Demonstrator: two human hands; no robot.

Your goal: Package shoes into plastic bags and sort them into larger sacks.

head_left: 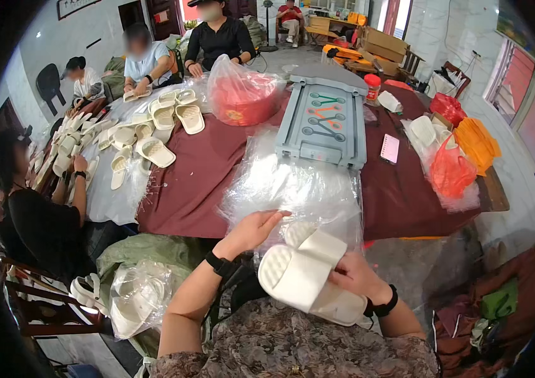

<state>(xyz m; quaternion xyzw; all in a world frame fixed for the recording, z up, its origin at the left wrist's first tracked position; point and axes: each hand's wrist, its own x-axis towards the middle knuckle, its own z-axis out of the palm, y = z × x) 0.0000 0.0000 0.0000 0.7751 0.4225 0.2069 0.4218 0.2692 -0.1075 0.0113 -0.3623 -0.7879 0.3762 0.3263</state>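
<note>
A pair of white slide slippers (302, 277), one partly over the other, is held above my lap. My right hand (360, 276) grips them from the right, its fingers at the strap and its thumb partly hidden. Fingers stretched out, my left hand (256, 232) reaches over the near edge of a stack of clear plastic bags (299, 189) and seems to touch the top one. Nothing shows in that hand. Just beyond the bags stands a grey plastic folding stool (321, 142) with green and orange patterns on its face.
A maroon cloth (198, 189) covers the table. Loose white slippers (154, 151) lie in a pile at left, with co-workers around it. A red tub (239, 104) under plastic stands at the back. Rightward lie a pink phone (389, 149) and orange bags (453, 170). Bagged slippers (138, 296) rest at lower left.
</note>
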